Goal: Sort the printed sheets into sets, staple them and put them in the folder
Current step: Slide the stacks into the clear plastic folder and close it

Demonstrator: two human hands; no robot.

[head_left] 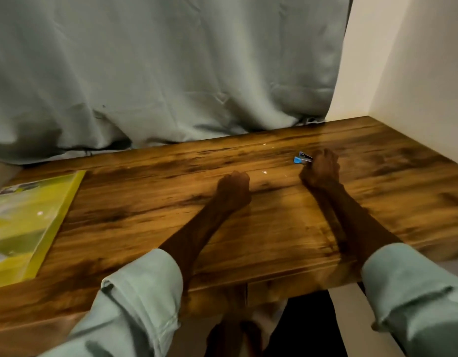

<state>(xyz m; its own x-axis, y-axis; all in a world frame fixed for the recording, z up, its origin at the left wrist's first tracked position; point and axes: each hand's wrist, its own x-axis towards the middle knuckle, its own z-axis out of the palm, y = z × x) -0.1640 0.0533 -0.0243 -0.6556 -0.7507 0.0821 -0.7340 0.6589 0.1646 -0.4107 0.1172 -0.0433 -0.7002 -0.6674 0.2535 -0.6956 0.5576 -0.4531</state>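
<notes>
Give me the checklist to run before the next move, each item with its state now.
1. Stapler within the right hand's reach: ok, right beside it.
2. Right hand's grip on stapler: cannot tell, blurred.
3. Left hand free: ok, curled on the table, holding nothing.
4. Sheets in the folder: ok, printed pages show through the yellow cover.
5. Folder wholly on table: cannot tell, frame cuts it.

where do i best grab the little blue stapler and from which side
The stapler lies low on the table with its blue nose pointing left. So probably pinch its rear half, coming from the right, where the right hand curls on it. That leaves the mouth free.
</notes>
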